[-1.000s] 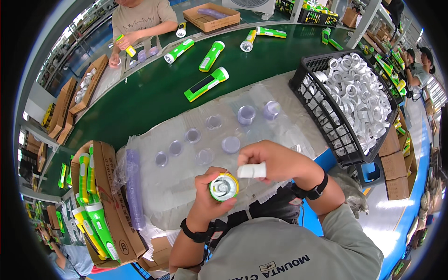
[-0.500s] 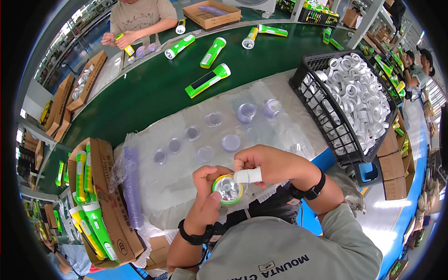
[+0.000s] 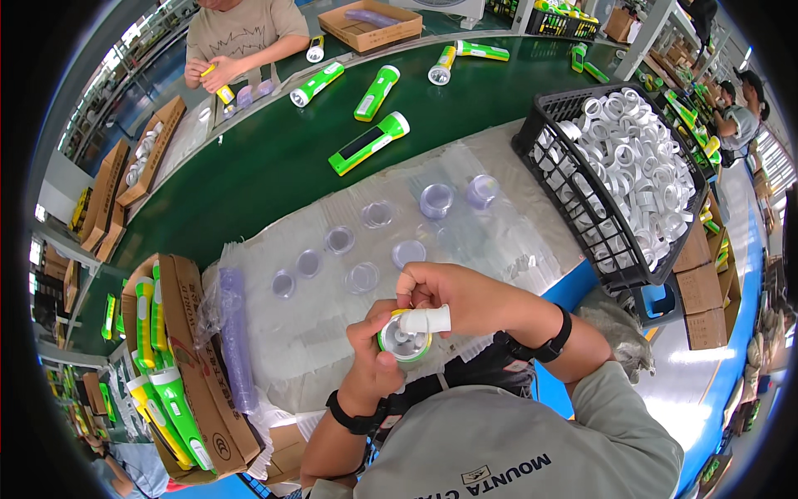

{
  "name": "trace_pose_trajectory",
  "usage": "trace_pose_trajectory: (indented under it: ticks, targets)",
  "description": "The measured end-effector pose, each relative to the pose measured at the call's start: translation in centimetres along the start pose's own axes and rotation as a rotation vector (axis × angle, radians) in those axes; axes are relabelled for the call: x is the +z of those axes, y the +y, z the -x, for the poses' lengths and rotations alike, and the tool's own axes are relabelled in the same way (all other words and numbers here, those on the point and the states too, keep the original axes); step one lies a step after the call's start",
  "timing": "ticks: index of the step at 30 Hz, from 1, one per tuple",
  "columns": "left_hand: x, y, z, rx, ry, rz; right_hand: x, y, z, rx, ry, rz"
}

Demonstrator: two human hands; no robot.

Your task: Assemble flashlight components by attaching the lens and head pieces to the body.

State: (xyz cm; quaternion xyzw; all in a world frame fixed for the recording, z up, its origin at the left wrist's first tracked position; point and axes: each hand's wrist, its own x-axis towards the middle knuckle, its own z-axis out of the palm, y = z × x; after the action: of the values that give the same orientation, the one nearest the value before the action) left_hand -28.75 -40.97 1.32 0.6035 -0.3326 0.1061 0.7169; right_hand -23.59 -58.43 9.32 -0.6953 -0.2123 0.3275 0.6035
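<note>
My left hand (image 3: 371,356) is closed around a flashlight (image 3: 401,346), its round silvery reflector with a green and yellow rim facing up; the body is mostly hidden below. Pinched in the fingers of my right hand (image 3: 453,291) is a white plastic ring (image 3: 427,319), tilted over the upper part of the reflector. Whether the ring touches the rim, I cannot tell. Beyond my hands, several clear round lenses (image 3: 362,278) lie on the plastic-covered worktop (image 3: 316,341), some in small stacks (image 3: 436,201).
At right stands a black crate (image 3: 594,212) heaped with white rings (image 3: 640,166). A cardboard box (image 3: 199,333) of green and yellow flashlights is at left, beside a purple-tinted lens roll (image 3: 236,341). Several flashlights (image 3: 369,143) lie on the green belt (image 3: 274,158). Across it sits a co-worker (image 3: 245,37).
My right hand has moved left with the white ring, bringing it from the reflector's edge to over its upper part. My left hand stays around the flashlight.
</note>
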Motion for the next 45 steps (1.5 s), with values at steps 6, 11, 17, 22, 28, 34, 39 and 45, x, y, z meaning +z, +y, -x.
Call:
trace_pose_trajectory:
  ticks: [6, 11, 17, 22, 28, 34, 39, 45]
  targets:
    - [1.0, -1.3, 0.7, 0.099, 0.176, -0.101, 3.2, 1.7, 0.1, -0.376, 0.289, 0.125]
    - [1.0, -1.5, -0.3, 0.167, 0.11, -0.077, 3.9, 3.2, -0.4, -0.339, 0.145, -0.135]
    - [0.2, -0.5, -0.1, 0.033, 0.06, -0.102, 4.1, 2.2, -0.7, -0.255, 0.049, -0.315]
    - [0.3, -0.4, -0.8, 0.057, 0.059, -0.15, 4.3, 2.2, -1.1, -0.222, 0.078, -0.361]
    - [1.2, -1.1, -0.3, -0.055, 0.144, -0.136, 4.3, 3.0, -0.7, -0.26, 0.209, -0.295]
    - [1.7, 0.9, -1.1, -0.103, 0.297, -0.242, -2.2, -0.9, 7.2, -0.357, 0.294, 0.068]
    - [2.4, 3.3, -3.8, -0.234, 0.269, -0.522, -14.7, -2.2, 19.0, 0.038, 0.943, 1.109]
    - [3.0, 2.1, -3.4, -0.131, 0.324, -0.402, -22.9, 3.4, 27.8, 0.951, 0.735, 1.179]
